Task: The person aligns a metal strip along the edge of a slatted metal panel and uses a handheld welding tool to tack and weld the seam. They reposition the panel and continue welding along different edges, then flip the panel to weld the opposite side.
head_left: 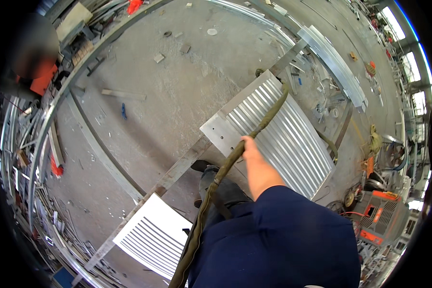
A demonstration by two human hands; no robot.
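My right hand [250, 148] is closed round a thick olive-green fabric-sleeved hose [211, 194]; most of its fingers are hidden behind the hose. From the lower edge the hose runs up past my legs, then over the near corner of a shiny ribbed metal panel [283, 129]. Beyond the panel's far corner it bends, and a further piece shows at the panel's right edge. That panel rests on a long flat steel bar [182, 165]. A second slotted metal panel [151, 235] lies on the same bar at lower left. My left hand does not show.
Curved steel beams [98, 139] frame the left floor. At upper right lies a curved galvanized piece [333, 67]. An orange-and-grey machine [378, 216] stands at right among cables. Metal offcuts [48, 211] are heaped at left; a wooden strip [123, 94] lies on the concrete.
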